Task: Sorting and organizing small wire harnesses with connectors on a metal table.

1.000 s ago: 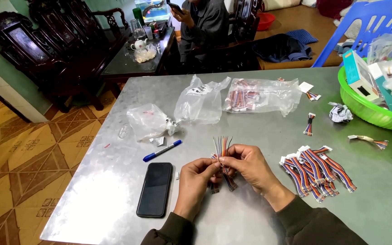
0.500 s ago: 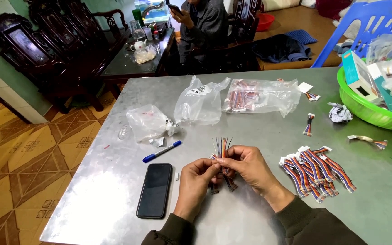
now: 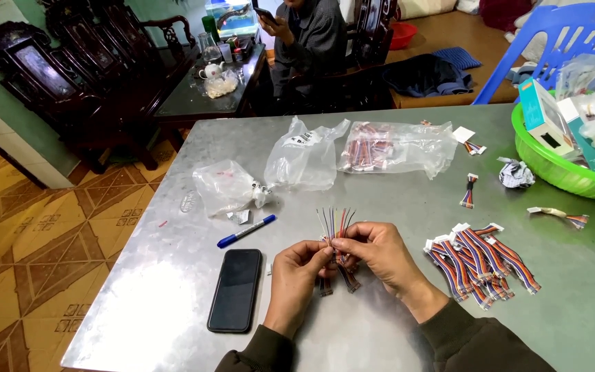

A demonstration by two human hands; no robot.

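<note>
Both hands pinch one wire bundle (image 3: 335, 238) at table (image 3: 394, 207) centre: left hand (image 3: 297, 275) grips low, right hand (image 3: 379, 253) grasps the middle, probably sorting strands. Finished bundles (image 3: 480, 258) at 3 o'clock. Next needs fine fingertip separation.

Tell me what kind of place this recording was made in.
Most likely a home living room used for piecework. Carved dark wooden chairs stand on a patterned tile floor, beside a low table with a tea set, while both hands hold a bundle of coloured wires over a metal-topped table.
</note>
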